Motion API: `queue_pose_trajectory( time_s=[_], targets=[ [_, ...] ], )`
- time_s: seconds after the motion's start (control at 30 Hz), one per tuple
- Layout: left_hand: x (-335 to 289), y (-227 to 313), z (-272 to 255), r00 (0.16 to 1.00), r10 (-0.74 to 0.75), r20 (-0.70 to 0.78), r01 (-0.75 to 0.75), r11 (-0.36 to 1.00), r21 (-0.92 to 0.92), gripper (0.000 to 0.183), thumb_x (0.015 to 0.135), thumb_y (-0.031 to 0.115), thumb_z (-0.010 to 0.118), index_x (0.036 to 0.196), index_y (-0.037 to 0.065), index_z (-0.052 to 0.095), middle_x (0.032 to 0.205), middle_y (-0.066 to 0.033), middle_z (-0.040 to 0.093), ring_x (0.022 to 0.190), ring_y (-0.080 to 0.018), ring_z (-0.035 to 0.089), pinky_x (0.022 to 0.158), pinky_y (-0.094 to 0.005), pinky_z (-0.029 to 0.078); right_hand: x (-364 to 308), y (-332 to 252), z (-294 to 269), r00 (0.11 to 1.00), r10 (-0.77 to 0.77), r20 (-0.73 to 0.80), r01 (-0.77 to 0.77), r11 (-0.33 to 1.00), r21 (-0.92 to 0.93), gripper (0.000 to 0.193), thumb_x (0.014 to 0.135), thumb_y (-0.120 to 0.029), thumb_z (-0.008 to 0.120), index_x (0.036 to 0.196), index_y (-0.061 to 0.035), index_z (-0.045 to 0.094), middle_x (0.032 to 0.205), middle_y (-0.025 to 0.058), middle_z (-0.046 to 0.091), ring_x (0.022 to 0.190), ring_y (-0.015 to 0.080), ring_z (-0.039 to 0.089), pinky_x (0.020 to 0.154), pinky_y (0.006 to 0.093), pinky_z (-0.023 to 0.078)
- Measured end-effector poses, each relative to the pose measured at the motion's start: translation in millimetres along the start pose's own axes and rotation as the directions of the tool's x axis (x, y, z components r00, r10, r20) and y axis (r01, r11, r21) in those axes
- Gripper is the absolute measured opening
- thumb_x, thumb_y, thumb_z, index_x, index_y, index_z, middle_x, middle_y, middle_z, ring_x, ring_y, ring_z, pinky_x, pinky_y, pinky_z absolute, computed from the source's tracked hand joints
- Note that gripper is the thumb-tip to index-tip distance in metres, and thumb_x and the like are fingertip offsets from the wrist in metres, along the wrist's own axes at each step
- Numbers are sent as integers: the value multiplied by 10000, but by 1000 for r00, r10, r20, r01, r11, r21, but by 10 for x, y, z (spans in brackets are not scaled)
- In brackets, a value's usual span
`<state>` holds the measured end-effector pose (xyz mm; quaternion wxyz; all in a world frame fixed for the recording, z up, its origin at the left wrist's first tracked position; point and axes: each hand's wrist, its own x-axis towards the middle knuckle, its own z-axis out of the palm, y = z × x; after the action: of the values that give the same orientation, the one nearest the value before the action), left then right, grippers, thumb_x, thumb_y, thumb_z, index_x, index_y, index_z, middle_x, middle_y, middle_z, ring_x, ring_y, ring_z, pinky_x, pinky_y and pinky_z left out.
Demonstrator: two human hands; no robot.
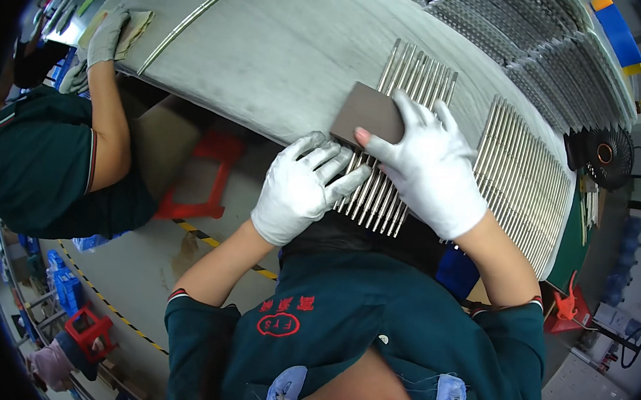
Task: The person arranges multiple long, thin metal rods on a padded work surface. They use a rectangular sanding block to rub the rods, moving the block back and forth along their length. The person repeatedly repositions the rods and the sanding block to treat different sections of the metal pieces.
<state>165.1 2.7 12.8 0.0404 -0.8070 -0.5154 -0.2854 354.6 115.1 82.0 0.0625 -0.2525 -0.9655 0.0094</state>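
A grey-brown sanding block (370, 114) lies on a row of slim metal rods (382, 211) set side by side across the table's near edge. My right hand (434, 164), in a white glove, grips the block, its thumb on the near side and fingers over the far right corner. The thumb's tip shows bare. My left hand (299, 187), gloved too and greyed at the fingers, rests with fingers extended over the left side of the rods, just below the block. Part of the row is hidden under both hands and the block.
Another large row of metal rods (524, 180) lies to the right. Stacked silvery trays (525, 35) and a black fan (610, 155) stand beyond. Two long thin strips (195, 21) lie far left, near a co-worker's gloved hand (106, 36) on a cloth. A red stool (204, 175) stands below.
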Motion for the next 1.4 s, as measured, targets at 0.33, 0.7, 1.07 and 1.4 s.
queue_pose_trajectory(
  time_s=[0.33,0.7,1.07,1.4],
  targets=[
    [19,163,-152,996,-27,83,28,1000,-8,583,706,278,766,1275,214,656,1190,-110,665,1074,-303,649,1001,-534,488,-208,525,-247,985,138,108,-145,988,62,530,873,-234,733,1387,-313,632,1514,257,445,1379,403,465,1215,550,258],
    [-34,140,-184,993,-17,118,19,1000,-19,702,671,373,824,1316,210,601,1204,-123,661,1104,-337,631,1005,-565,461,-24,315,-64,985,129,115,-137,988,66,492,920,-275,686,1402,-338,610,1506,254,454,1347,376,505,1192,571,281],
    [-101,-29,-142,984,-175,29,171,978,117,679,697,178,753,1351,218,578,1190,-185,635,1116,-389,609,1009,-540,452,-577,294,-359,976,117,185,-124,992,31,536,837,-225,758,1354,-318,654,1464,260,489,1312,374,522,1184,568,286],
    [1,-53,-223,987,-148,56,138,978,156,539,745,212,755,1276,225,668,1112,-139,685,1112,-344,646,1012,-537,479,71,41,-113,999,-35,31,32,993,113,515,832,-208,744,1333,-283,653,1422,269,520,1291,368,549,1138,600,346]
  ],
)
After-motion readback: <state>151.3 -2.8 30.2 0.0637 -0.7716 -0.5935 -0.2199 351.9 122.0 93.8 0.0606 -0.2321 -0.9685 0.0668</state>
